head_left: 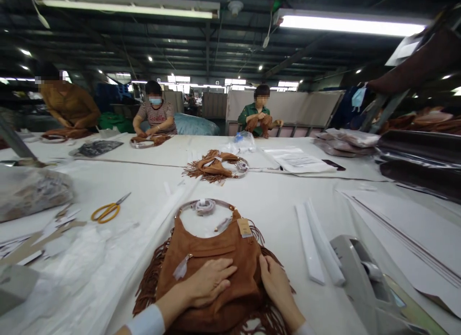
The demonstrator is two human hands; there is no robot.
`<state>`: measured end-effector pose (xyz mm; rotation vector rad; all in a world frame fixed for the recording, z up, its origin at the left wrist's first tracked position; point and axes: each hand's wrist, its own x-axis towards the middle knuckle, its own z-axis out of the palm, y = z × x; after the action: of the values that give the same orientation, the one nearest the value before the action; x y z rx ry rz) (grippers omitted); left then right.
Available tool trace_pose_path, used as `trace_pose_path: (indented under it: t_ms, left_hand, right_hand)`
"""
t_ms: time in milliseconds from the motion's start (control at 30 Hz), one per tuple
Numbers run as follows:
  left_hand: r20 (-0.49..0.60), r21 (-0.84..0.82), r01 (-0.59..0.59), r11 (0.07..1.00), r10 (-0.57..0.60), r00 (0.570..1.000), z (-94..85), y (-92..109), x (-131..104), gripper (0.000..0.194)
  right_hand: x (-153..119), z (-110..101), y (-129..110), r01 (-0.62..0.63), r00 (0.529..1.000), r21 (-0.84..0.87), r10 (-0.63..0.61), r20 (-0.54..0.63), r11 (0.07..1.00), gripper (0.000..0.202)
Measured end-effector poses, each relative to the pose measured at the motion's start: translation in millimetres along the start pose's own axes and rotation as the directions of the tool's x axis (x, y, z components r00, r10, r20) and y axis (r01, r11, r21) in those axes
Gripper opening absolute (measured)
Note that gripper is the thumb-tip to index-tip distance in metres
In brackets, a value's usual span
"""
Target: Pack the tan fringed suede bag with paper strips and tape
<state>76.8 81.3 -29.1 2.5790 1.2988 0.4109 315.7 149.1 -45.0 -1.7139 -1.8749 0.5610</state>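
A brown suede-like handbag [201, 244] with fringe down both sides lies in front of me, its handle wrapped and pointing away. A tan tag [244, 228] hangs near the handle's right end, and a wrapped zipper pull [181, 268] lies on the front. My left hand [212, 280] rests flat on the bag's front, fingers stretched out. At the bag's right side, my right hand [275, 282] grips the edge, thumb uppermost; some of its fingers are hidden.
Yellow-handled scissors [106, 212] and paper scraps lie left. White foam strips [311, 244] and a grey machine [370, 282] are at right. Another fringed bag [216, 166] lies ahead. Several co-workers handle brown pieces across the white table [266, 196]. Packed items [347, 140] sit far right.
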Motion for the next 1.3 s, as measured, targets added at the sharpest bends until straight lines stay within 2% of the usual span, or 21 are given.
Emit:
trace_pose_path:
  t_ms: [100, 200, 433, 533, 667, 800, 867, 933, 1033, 1100, 1200, 1300]
  left_hand:
    - [0.147, -0.090, 0.020, 0.996, -0.006, 0.989, 3.6, -8, 1, 0.050]
    - [0.188, -0.147, 0.030, 0.989, -0.002, 0.982, 7.5, -15, 3, 0.050]
    - [0.190, -0.026, -0.039, 0.999, 0.043, 0.981, 28.4, -29, 5, 0.051]
    - [0.153, 0.061, -0.081, 0.995, 0.071, 0.986, 35.5, -33, 4, 0.054]
    - [0.124, 0.196, -0.098, 0.976, 0.074, 0.990, 40.4, -33, 3, 0.056]
    - [0.111, 0.269, -0.109, 0.957, 0.082, 0.990, 45.7, -33, 4, 0.055]
    - [0.083, 0.283, -0.103, 0.954, 0.082, 0.993, 50.2, -34, 3, 0.055]
    - [0.058, 0.291, -0.106, 0.951, 0.093, 0.994, 54.6, -36, 2, 0.054]
    - [0.050, 0.303, -0.124, 0.945, 0.115, 0.992, 57.1, -37, 2, 0.053]
    - [0.063, 0.312, -0.138, 0.940, 0.124, 0.990, 55.1, -37, 2, 0.053]
    - [0.089, 0.322, -0.145, 0.935, 0.123, 0.988, 49.9, -36, 1, 0.053]
    - [0.118, 0.325, -0.127, 0.937, 0.093, 0.989, 46.3, -34, 0, 0.060]
  right_hand:
    - [4, 4, -3, 0.000, 1.000, -0.055, -0.001, -0.018, 0.999, 0.035]
    - [4, 10, -6, 0.015, 0.999, -0.094, -0.019, -0.044, 0.995, 0.039]
    - [4, 27, -13, 0.100, 0.987, -0.067, -0.108, -0.119, 0.993, 0.055]
    - [5, 27, -6, 0.123, 0.983, -0.004, -0.123, -0.138, 0.992, 0.054]
    - [10, 23, 9, 0.082, 0.985, 0.084, -0.068, -0.156, 0.993, 0.054]
    - [14, 5, 20, 0.080, 0.997, 0.118, -0.077, -0.031, 0.990, 0.053]
    - [14, -11, 22, 0.084, 0.992, 0.139, -0.096, 0.081, 0.987, 0.054]
    - [14, -24, 20, 0.062, 0.964, 0.129, -0.093, 0.249, 0.990, 0.051]
    - [13, -30, 14, 0.017, 0.880, 0.120, -0.072, 0.470, 0.993, 0.045]
    - [14, -24, 10, -0.003, 0.860, 0.154, -0.077, 0.505, 0.988, 0.042]
    - [16, -12, 8, -0.029, 0.863, 0.223, -0.088, 0.497, 0.974, 0.031]
    - [18, -11, 19, -0.066, 0.868, 0.288, -0.087, 0.489, 0.956, 0.019]
